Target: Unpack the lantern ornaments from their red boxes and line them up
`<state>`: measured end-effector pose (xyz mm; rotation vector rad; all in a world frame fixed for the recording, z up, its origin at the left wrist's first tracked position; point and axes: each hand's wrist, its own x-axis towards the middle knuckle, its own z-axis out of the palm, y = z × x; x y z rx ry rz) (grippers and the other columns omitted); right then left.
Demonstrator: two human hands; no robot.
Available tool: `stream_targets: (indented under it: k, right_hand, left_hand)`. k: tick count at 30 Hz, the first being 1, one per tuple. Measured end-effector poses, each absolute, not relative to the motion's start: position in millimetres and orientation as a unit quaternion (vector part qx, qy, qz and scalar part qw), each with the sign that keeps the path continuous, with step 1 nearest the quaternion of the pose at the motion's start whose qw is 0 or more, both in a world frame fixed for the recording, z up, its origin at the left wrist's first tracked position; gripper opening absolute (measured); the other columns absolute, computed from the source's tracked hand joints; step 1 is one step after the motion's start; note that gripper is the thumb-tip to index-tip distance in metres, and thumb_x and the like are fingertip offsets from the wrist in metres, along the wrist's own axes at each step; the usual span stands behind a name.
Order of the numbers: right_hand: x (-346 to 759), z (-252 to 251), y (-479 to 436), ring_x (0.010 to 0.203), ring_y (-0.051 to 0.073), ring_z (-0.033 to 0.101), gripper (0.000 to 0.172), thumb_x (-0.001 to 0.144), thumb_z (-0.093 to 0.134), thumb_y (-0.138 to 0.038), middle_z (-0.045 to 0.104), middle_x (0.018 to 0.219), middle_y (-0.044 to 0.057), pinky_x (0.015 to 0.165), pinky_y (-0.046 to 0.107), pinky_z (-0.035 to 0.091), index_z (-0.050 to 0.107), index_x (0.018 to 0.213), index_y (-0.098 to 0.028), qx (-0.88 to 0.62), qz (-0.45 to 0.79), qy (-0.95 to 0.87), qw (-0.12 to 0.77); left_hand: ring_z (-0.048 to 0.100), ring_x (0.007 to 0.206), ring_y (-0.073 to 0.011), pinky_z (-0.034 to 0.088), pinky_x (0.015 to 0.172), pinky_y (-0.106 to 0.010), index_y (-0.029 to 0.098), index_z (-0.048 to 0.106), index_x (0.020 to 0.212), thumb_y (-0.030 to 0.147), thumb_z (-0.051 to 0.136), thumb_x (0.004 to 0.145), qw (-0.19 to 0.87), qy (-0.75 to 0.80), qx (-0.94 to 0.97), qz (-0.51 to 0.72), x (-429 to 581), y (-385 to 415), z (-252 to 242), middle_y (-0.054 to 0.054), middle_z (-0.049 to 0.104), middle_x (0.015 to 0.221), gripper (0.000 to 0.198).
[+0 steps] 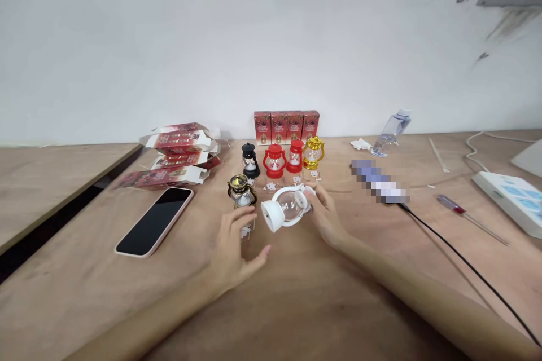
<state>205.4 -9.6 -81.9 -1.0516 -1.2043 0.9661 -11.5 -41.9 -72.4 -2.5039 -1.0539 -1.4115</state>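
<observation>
1. Between the left hand (232, 245) and right hand (325, 214), a white lantern (289, 206) is tilting, its long axis running sideways, base leftward.
2. Nearer, the right hand is pinching its top; the left hand is curving open, empty.
3. Beyond, a gold lantern (313, 153) is standing.

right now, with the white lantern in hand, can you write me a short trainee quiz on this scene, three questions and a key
1. Which hand holds the white lantern?
2. True or false: the screwdriver lies to the right of the white lantern.
3. How many small red boxes stand in a row behind the small lanterns? a) two b) four c) six

Key:
1. The right hand; the left hand holds nothing, its fingers spread.
2. True.
3. b) four.
</observation>
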Motion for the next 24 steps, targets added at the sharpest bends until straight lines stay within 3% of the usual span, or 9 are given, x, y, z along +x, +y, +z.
stream_targets:
  k: [3,7,11,16,20,24]
  right_hand:
    - [193.3,-93.7,-16.1,0.064,0.012,0.052,0.030,0.084,0.051,-0.051,0.056,0.076,-0.001,0.058,0.023,0.047,0.051,0.090,-0.021,-0.433,0.514,-0.471,0.571]
    - [185.7,-95.2,-29.4,0.082,0.015,0.058,0.032,0.089,0.046,-0.048,0.061,0.096,0.004,0.075,0.030,0.050,0.053,0.107,-0.022,-0.439,0.466,-0.548,0.539]
    - [189.5,-90.4,-42.0,0.105,0.019,0.054,0.030,0.092,0.043,-0.037,0.054,0.116,0.009,0.089,0.036,0.046,0.048,0.118,-0.023,-0.423,0.261,-0.655,0.568]
    - [192.6,-86.4,-50.5,0.098,0.021,0.053,0.019,0.087,0.052,-0.031,0.054,0.100,0.008,0.085,0.038,0.046,0.054,0.103,-0.021,-0.391,0.089,-0.751,0.525]
    - [189.5,-86.3,-49.2,0.093,0.021,0.055,0.025,0.083,0.059,-0.033,0.058,0.097,0.008,0.080,0.037,0.047,0.054,0.104,-0.020,-0.379,0.069,-0.776,0.500]
    - [187.9,-87.1,-46.0,0.071,0.014,0.056,0.006,0.090,0.049,-0.027,0.057,0.078,0.002,0.066,0.027,0.048,0.051,0.090,-0.021,-0.366,0.166,-0.780,0.479]
  left_hand:
    - [0.063,0.091,-0.0250,0.055,0.072,-0.039,0.022,0.042,0.117,0.033,0.066,0.070,-0.077,-0.418,-0.791,-0.439,-6.1,-40.1,-76.1,-0.011,0.060,0.106,0.054]
    - [0.062,0.060,-0.0162,0.050,0.050,-0.026,0.025,0.042,0.102,0.031,0.064,0.072,-0.217,-0.431,-0.793,-0.373,-7.0,-44.9,-78.8,0.001,0.063,0.077,0.038]
    - [0.066,0.074,-0.0195,0.052,0.059,-0.028,0.024,0.041,0.092,0.031,0.069,0.064,-0.157,-0.403,-0.794,-0.427,-7.8,-49.6,-83.5,-0.002,0.063,0.086,0.040]
    - [0.066,0.072,-0.0199,0.050,0.057,-0.028,0.025,0.039,0.089,0.034,0.070,0.063,-0.125,-0.390,-0.810,-0.418,-8.2,-49.2,-88.2,0.000,0.061,0.081,0.042]
    - [0.065,0.071,-0.0183,0.049,0.054,-0.026,0.025,0.039,0.090,0.035,0.071,0.064,-0.122,-0.393,-0.813,-0.412,-8.5,-48.8,-88.5,0.000,0.059,0.083,0.042]
    - [0.065,0.072,-0.0184,0.049,0.056,-0.026,0.024,0.040,0.088,0.034,0.071,0.064,-0.141,-0.433,-0.793,-0.405,-8.0,-47.8,-86.7,-0.001,0.060,0.084,0.040]
